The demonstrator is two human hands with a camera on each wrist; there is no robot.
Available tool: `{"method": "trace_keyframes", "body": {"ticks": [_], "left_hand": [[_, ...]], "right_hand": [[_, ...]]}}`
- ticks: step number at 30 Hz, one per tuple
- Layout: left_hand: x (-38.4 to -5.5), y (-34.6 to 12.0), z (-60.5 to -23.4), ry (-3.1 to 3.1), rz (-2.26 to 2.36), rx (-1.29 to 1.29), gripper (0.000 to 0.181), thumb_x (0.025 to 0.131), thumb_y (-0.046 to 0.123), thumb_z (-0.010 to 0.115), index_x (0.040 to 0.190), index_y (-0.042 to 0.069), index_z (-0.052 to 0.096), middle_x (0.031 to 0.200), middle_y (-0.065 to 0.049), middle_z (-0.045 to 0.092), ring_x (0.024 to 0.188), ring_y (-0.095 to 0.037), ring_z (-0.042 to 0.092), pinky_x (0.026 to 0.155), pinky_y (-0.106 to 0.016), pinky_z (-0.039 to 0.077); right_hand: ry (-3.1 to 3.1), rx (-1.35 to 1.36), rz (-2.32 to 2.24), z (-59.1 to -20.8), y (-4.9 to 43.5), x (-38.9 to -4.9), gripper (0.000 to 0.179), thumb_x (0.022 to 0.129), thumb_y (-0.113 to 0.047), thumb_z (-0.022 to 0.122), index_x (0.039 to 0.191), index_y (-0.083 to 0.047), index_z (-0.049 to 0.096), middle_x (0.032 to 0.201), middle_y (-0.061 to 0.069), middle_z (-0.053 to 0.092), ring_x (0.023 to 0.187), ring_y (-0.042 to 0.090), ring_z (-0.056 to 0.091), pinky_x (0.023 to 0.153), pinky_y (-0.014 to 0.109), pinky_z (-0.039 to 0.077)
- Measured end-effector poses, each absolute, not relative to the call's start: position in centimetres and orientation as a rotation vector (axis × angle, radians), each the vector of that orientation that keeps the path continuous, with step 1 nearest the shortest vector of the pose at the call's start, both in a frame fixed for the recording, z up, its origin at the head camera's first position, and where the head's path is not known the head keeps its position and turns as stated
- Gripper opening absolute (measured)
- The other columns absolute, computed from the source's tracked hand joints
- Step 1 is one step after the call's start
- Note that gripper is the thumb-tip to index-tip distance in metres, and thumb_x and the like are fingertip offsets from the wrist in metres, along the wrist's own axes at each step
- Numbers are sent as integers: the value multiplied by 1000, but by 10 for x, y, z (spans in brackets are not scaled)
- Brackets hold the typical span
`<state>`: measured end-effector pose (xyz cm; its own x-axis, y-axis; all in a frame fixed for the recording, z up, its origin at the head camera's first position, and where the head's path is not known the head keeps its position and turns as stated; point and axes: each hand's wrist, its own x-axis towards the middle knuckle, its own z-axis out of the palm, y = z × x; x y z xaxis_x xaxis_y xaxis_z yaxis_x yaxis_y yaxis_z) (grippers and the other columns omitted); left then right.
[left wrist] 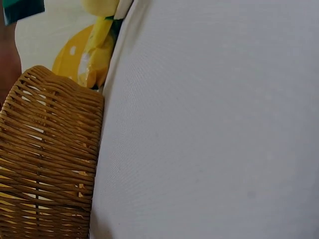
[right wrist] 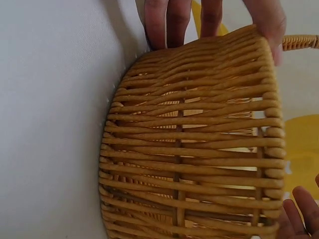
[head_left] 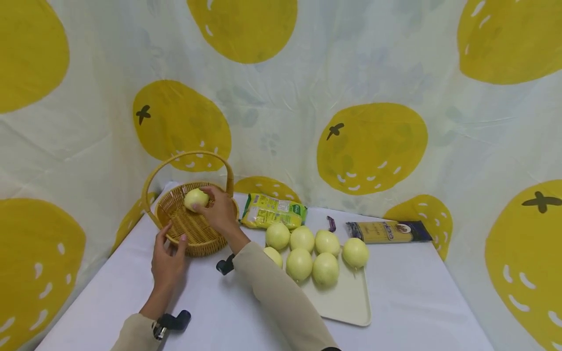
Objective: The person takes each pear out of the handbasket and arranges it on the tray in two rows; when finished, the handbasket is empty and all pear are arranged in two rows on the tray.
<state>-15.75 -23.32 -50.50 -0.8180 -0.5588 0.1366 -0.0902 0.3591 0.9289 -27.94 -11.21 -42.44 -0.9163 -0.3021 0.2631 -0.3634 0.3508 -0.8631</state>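
My right hand (head_left: pixel 219 210) pinches a pale yellow-green round fruit (head_left: pixel 195 199) inside the wicker basket (head_left: pixel 206 249), near its back wall. Below the fruit, the woven floor of the basket shows. At the near left of the basket is my left hand (head_left: pixel 169 261), gripping the rim. From the right wrist view, the left hand's fingers (right wrist: pixel 177 22) lie against the outer wall while one digit hooks over the rim. Fingers of the right hand (right wrist: pixel 301 211) show there at the lower right, beyond the rim. The basket's handle (head_left: pixel 193 152) stands upright.
Right of the basket, a pale tray (head_left: pixel 347 304) bears several like fruits (head_left: pixel 299 264). Behind it lie a yellow-green packet (head_left: pixel 274 212), a small purple wrapper (head_left: pixel 331 224) and a long blue-and-yellow packet (head_left: pixel 388 231). A patterned curtain (head_left: pixel 281 141) closes off the table's back.
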Motion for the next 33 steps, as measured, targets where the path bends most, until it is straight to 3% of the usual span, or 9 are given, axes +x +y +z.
{"method": "trace_keyframes", "body": {"ticks": [2, 5, 9, 17, 26, 33], "left_hand": [[-157, -233, -506, -2193, -1455, 568, 65, 109, 45, 57, 165, 24, 33, 176, -7, 27, 163, -38, 24, 128, -64, 34], [-157, -232, -506, -2195, -1450, 576, 65, 109, 45, 57, 165, 24, 33, 176, -7, 27, 163, -38, 24, 128, -64, 34], [-157, -231, -507, -2196, -1456, 579, 65, 109, 43, 58, 166, 24, 33, 176, -8, 27, 163, -40, 24, 127, -64, 34], [-157, -228, -510, -2202, -1453, 575, 65, 109, 42, 60, 166, 25, 33, 177, -10, 26, 162, -41, 27, 126, -65, 36], [-154, -225, -513, -2198, -1458, 558, 64, 108, 39, 61, 165, 24, 35, 176, -10, 28, 161, -42, 28, 125, -64, 37], [-155, -230, -508, -2192, -1440, 566, 64, 109, 42, 59, 165, 23, 35, 175, -13, 27, 160, -44, 30, 124, -66, 38]], "right_hand": [[-2571, 623, 1612, -427, -117, -282, 51, 94, -30, 84, 141, -29, 66, 145, -4, 68, 105, 12, 67, 78, 22, 54], [-2599, 656, 1599, -431, -123, -289, 55, 93, -27, 84, 144, -26, 64, 147, -1, 66, 111, 19, 70, 80, 24, 58], [-2635, 693, 1554, -435, -129, -298, 61, 91, -24, 86, 147, -24, 62, 150, 0, 64, 129, 23, 67, 94, 31, 61], [-2705, 789, 1466, -435, -135, -313, 62, 94, -24, 83, 151, -21, 59, 156, 0, 60, 144, 22, 56, 115, 38, 54], [-2809, 824, 1291, -443, -137, -315, 65, 91, -22, 86, 150, -19, 59, 144, 8, 67, 124, 23, 67, 98, 33, 60], [-2762, 680, 1069, -442, -131, -312, 60, 87, -32, 90, 142, -23, 66, 139, -3, 71, 127, 19, 62, 94, 30, 59]]}}
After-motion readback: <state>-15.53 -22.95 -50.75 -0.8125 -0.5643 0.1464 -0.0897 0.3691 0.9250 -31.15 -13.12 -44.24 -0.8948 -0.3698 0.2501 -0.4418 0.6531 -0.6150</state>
